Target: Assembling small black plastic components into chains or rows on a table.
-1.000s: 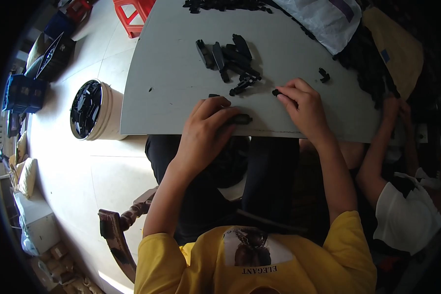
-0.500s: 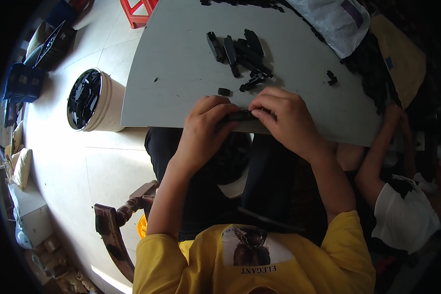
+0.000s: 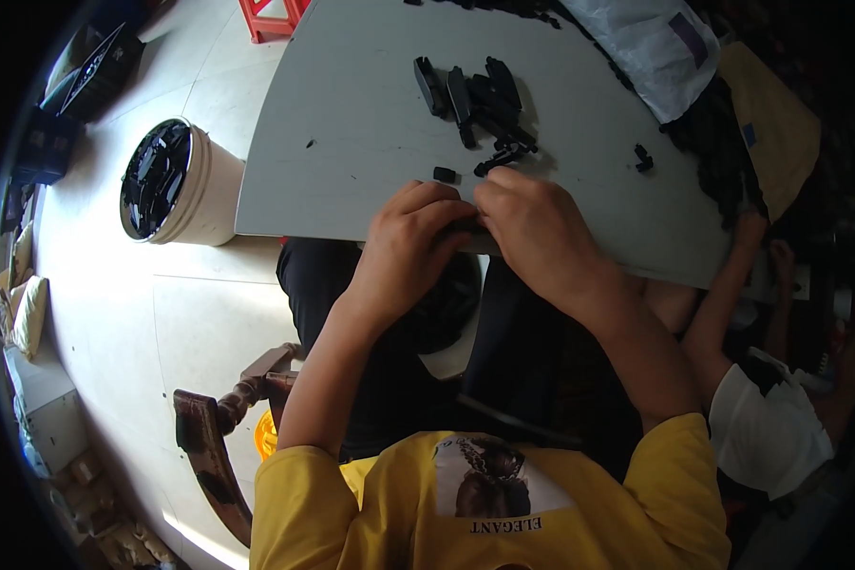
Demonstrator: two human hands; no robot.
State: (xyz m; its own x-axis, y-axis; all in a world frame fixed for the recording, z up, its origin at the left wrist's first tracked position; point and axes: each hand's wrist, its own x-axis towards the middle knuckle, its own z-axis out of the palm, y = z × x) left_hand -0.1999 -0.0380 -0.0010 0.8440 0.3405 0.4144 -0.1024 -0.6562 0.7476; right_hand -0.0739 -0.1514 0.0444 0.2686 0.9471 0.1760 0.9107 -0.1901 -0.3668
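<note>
At the near edge of the grey table, both of my hands close on one dark, elongated plastic piece, mostly hidden by the fingers. My left hand wraps around its left part. Against the other end press the bent fingers of my right hand, its fingertips touching those of the left. Just beyond lies a small black block. Farther off is a loose pile of long black plastic parts, with small jointed black pieces at its near side.
A white bucket full of black parts stands left of the table. Between my legs is another container with dark contents. One small black piece lies to the right, near a white plastic bag. Another person's arm rests at the right edge.
My right hand has shifted left, up against the left hand, covering more of the dark piece. The whole view has shifted slightly.
</note>
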